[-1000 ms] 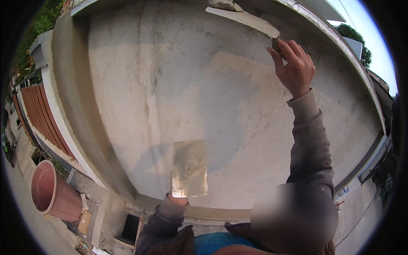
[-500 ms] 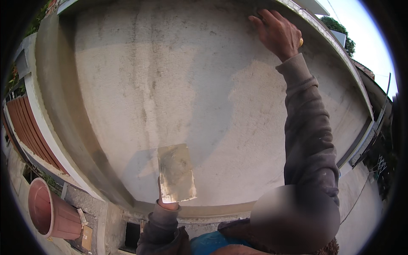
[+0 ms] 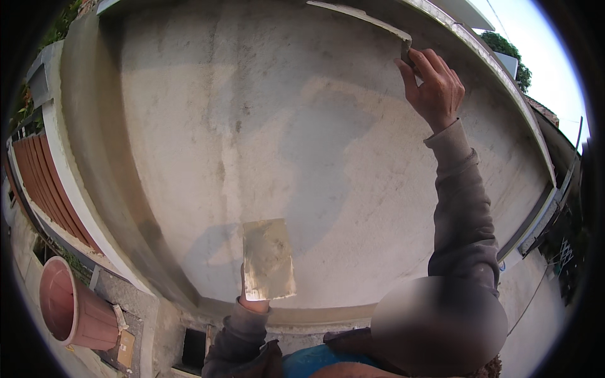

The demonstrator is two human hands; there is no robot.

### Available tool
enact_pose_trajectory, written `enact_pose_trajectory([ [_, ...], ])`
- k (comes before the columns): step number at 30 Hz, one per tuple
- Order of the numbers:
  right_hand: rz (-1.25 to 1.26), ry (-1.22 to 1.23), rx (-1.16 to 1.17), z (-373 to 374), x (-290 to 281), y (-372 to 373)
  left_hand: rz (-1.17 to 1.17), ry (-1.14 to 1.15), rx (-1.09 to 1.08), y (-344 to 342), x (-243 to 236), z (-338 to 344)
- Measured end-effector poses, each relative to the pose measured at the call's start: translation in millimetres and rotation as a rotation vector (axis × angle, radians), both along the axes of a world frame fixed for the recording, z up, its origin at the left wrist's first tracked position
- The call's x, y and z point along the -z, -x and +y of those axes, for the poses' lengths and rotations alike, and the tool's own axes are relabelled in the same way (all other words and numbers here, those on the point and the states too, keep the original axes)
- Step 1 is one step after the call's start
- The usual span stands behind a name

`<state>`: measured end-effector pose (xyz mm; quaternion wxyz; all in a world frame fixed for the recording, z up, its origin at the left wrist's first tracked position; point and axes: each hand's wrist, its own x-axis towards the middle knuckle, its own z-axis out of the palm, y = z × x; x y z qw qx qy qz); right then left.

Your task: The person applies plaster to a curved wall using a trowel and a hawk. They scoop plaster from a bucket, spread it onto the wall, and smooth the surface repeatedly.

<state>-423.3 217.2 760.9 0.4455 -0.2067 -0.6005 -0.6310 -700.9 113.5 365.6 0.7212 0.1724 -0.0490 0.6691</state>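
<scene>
Two tools show in the head view: the right hand [image 3: 435, 88] closes its grip on a long trowel [image 3: 362, 22] lying flat on the wall [image 3: 189, 126], best kept flat, while far below the left hand [image 3: 254, 302] pinches a plaster-smeared board [image 3: 268, 258].
</scene>
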Motion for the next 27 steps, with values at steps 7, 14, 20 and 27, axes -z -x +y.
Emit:
enact_pose_trajectory([
  [7, 0.062, 0.043, 0.022, 44.2, -21.5, 29.9, 0.126, 0.077, -0.108, 6.4, 20.7, -6.7],
  [14, 0.097, 0.054, 0.076, 40.8, -37.5, 59.2, -0.062, 0.110, 0.003, 11.0, 15.2, -20.2],
  [20, 0.025, 0.018, 0.018, 25.2, -43.6, 45.5, 0.045, 0.071, -0.045, 11.1, 24.6, -9.8],
  [27, 0.054, 0.149, -0.425, -20.1, -4.4, 27.7, 0.096, -0.044, -0.120, 8.8, 20.2, 6.5],
])
